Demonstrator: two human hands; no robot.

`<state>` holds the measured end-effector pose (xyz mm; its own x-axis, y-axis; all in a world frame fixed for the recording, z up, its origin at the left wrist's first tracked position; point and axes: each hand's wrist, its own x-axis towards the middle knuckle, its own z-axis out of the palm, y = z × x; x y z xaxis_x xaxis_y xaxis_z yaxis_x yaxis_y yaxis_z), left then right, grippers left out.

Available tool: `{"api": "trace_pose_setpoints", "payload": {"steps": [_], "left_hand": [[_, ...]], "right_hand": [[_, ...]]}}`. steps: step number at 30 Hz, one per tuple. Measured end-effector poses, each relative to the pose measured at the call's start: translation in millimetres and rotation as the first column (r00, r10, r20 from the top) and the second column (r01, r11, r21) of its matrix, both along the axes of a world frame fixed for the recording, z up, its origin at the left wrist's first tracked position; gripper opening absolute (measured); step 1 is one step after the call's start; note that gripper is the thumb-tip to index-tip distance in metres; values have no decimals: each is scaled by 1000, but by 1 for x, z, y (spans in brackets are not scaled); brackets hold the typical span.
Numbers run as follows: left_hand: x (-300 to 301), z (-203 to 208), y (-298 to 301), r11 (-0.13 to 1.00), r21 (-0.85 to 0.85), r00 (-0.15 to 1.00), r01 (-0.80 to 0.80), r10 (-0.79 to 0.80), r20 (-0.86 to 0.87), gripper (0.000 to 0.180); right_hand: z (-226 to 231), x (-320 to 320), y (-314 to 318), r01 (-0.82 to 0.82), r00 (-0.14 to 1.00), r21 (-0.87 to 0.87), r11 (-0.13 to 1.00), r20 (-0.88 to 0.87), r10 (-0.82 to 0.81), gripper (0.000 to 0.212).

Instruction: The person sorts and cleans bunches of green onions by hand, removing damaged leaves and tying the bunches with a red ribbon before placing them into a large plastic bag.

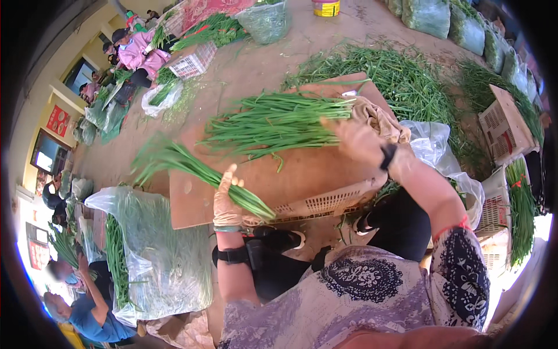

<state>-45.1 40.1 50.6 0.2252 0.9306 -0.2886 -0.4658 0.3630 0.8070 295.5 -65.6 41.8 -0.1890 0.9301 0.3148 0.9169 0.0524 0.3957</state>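
Observation:
A small bunch of garlic chives [197, 168] lies across the palm of my left hand [228, 200], which wears a thin pale glove and is closed around the stalks. The white ends point toward me and the leafy tips fan out to the left. My right hand [357, 142] is smeared by motion at the cut ends of a larger pile of chives [279, 122]. Whether its fingers grip any stalk is not visible. That pile lies on a brown board [314, 171] set over a plastic crate [331, 198]. Beside my right hand is a crumpled brown cloth [372, 113].
Loose chives [401, 75] cover the floor beyond the board. A clear plastic bag [163, 250] stands at left, another bag [430, 139] at right. Crates [503, 125] with tied chives [518, 203] are far right. Other people [139, 55] sit at left. A yellow-labelled bucket [326, 7] stands at back.

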Motion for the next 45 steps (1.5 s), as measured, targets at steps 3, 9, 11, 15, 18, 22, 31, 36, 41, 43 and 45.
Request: {"api": "trace_pose_setpoints", "payload": {"steps": [3,9,11,15,18,22,31,36,41,43,45], "left_hand": [[-5,-4,1,997,-63,995,35,-40,-91,24],[-8,-17,12,985,-78,985,152,-158,-65,29],[-5,-14,13,982,-96,980,161,-171,-106,29],[-12,-23,27,990,-75,985,116,-125,-122,29],[-11,-37,33,992,-34,985,120,-124,-120,28],[-18,-30,26,992,-115,989,52,-67,-133,27],[-23,-37,25,970,-189,986,150,-161,-45,32],[-24,-32,19,968,-250,990,26,-60,-129,22],[-31,-40,18,972,-230,990,52,-80,-116,19],[-30,-38,17,972,-212,993,100,-110,-37,19],[-25,-31,14,977,-192,991,98,-114,-76,19]], "right_hand": [[8,43,84,30,962,-244,969,-255,-94,95],[-9,58,155,-80,814,-498,863,-533,-232,121],[-6,39,149,31,872,-574,819,-384,-302,117],[4,-29,126,-179,793,-568,803,-566,-224,104],[-7,-59,97,-316,547,-373,872,-823,-154,77],[23,-42,62,-322,-161,-73,944,-978,-130,67],[-12,66,39,24,687,-150,988,-716,-126,59],[10,-29,-1,468,845,111,877,-347,-406,34],[-8,-95,-42,-34,708,20,999,-705,38,25],[-1,-104,-41,-113,776,-11,994,-625,81,52],[-14,-100,-30,-81,948,-157,984,-319,27,71]]}}
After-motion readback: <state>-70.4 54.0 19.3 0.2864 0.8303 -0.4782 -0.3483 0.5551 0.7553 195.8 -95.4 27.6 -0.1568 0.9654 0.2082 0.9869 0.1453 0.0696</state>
